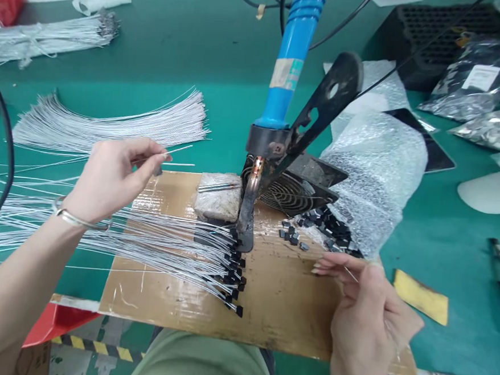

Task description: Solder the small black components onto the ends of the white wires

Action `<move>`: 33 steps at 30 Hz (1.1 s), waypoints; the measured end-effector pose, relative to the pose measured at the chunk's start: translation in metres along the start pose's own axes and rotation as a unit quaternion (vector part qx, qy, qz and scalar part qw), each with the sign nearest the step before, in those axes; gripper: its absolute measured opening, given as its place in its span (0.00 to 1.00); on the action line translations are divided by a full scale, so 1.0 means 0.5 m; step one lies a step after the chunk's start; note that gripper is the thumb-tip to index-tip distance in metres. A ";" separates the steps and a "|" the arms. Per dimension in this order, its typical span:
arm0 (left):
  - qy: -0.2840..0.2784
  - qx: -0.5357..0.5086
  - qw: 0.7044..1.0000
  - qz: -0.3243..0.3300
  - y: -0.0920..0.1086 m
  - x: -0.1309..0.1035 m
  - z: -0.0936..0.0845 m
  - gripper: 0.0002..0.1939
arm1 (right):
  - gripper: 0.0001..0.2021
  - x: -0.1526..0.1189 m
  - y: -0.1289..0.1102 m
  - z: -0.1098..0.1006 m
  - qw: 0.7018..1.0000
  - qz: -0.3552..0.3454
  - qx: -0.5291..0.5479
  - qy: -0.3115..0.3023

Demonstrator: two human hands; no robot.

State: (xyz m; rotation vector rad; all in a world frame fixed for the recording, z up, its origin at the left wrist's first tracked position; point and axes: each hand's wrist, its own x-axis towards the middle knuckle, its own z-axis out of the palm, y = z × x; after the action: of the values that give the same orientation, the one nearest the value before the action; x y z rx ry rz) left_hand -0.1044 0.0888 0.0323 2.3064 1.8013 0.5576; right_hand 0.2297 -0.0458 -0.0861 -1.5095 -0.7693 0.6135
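Note:
My left hand (pixel 120 173), with a metal bracelet at the wrist, pinches a thin white wire (pixel 179 149) left of the soldering iron; a small dark bit shows under its fingertips. A pile of white wires (pixel 122 118) lies beyond it. Below are several wires (pixel 177 248) ending in black connectors (pixel 235 283) on the cardboard (pixel 284 304). My right hand (pixel 365 310) is closed on a thin strand (pixel 350 273) that looks like solder wire. Loose black connectors (pixel 330 230) lie just beyond its fingers. A blue-handled soldering iron (pixel 278 92) hangs tip-down between the hands.
A white block (pixel 218 197) carrying short metal pins stands beside the iron's tip. A coiled-spring stand (pixel 295 190) sits behind it. Bubble wrap (pixel 375 168), a yellow sponge (pixel 422 296) and a black crate (pixel 435 40) are at right. A black cable (pixel 7 153) crosses the far left.

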 end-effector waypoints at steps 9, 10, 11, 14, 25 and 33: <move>-0.078 -0.123 0.986 0.087 0.038 -0.105 -0.009 0.08 | 0.25 -0.026 -0.019 0.011 0.999 -0.005 0.023 -0.035; -0.081 -0.124 0.984 0.098 0.043 -0.112 -0.007 0.07 | 0.23 -0.035 -0.027 0.014 0.998 -0.007 0.004 -0.055; -0.087 -0.127 0.982 0.108 0.049 -0.119 -0.005 0.07 | 0.21 -0.045 -0.036 0.018 0.996 -0.016 -0.013 -0.082; -0.123 -0.154 0.972 0.126 0.071 -0.136 0.000 0.06 | 0.14 -0.074 -0.066 0.039 0.981 -0.047 -0.022 -0.186; -0.261 -0.255 0.929 0.068 0.110 -0.173 0.031 0.13 | 0.07 -0.098 -0.103 0.096 0.919 0.028 0.048 -0.390; -0.310 -0.275 0.910 0.037 0.110 -0.173 0.032 0.15 | 0.11 -0.092 -0.095 0.083 0.918 0.016 0.056 -0.392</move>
State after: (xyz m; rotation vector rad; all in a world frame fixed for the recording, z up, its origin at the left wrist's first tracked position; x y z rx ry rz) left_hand -0.0666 -0.0072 0.0204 1.8649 1.0884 0.2444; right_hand 0.1637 -0.0546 -0.0456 -1.1483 -1.2849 1.3007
